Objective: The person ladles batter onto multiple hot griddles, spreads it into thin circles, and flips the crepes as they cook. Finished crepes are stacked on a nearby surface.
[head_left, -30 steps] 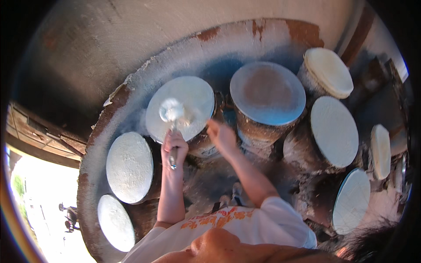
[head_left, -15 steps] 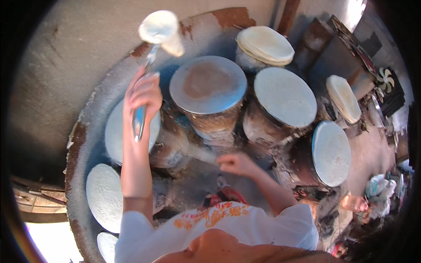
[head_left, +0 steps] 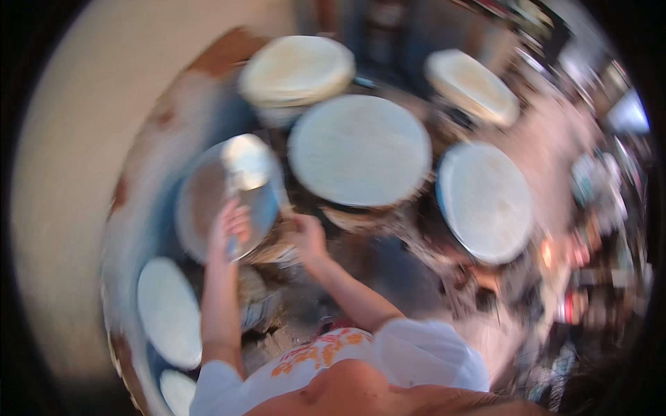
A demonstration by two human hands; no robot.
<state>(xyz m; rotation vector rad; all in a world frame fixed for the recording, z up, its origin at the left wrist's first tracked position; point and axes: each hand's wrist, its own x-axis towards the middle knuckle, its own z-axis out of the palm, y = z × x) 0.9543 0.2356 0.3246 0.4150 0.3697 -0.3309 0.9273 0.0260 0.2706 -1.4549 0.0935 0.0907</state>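
The left hand point(head_left: 234, 220) is now grasping the ladle point(head_left: 248, 168) lower, near the bare griddle's point(head_left: 201, 201) far edge — bringing uncoated surface within reach — while blur is hiding the right hand's point(head_left: 307, 237) hold.

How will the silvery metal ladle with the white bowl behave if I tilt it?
Probably stiff: the ladle looks metallic where its handle emerges below the left hand. Likely heavy at the front, since its bowl sits beyond the grip. It may drip, as the bowl looks coated white, though blur hides how full it is.
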